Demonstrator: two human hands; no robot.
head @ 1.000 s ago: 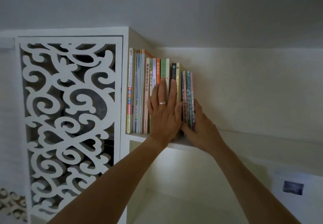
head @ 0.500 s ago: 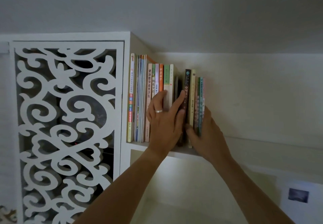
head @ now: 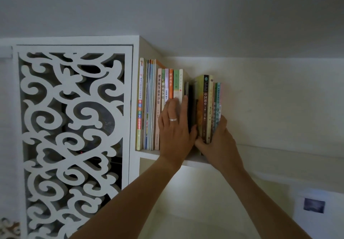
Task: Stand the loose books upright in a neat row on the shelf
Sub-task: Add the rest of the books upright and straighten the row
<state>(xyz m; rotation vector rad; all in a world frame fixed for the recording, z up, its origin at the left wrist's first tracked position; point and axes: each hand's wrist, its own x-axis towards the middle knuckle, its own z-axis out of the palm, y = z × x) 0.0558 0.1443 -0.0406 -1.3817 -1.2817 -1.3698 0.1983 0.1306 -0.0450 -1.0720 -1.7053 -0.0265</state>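
Note:
A row of upright books (head: pixel 158 99) stands at the left end of the white shelf (head: pixel 147 153). My left hand (head: pixel 174 128), with a ring on it, presses its straight fingers flat against the spines in the middle of the row. To the right, a second small group of books (head: pixel 204 97) stands apart from the row and sticks out toward me. My right hand (head: pixel 218 142) grips the lower part of this group, thumb on its left side and fingers on its right. A dark gap with a thin dark book (head: pixel 186 89) lies between the two groups.
A white carved lattice panel (head: pixel 74 127) stands left of the shelf compartment. The shelf board runs on to the right (head: pixel 279 150) along a pale wall. Close above is the ceiling. A small dark picture (head: pixel 314 205) hangs low on the right.
The right group of books has shifted to the right and toward me in my right hand, opening a gap in the row. My left hand has stayed on the spines of the left group.

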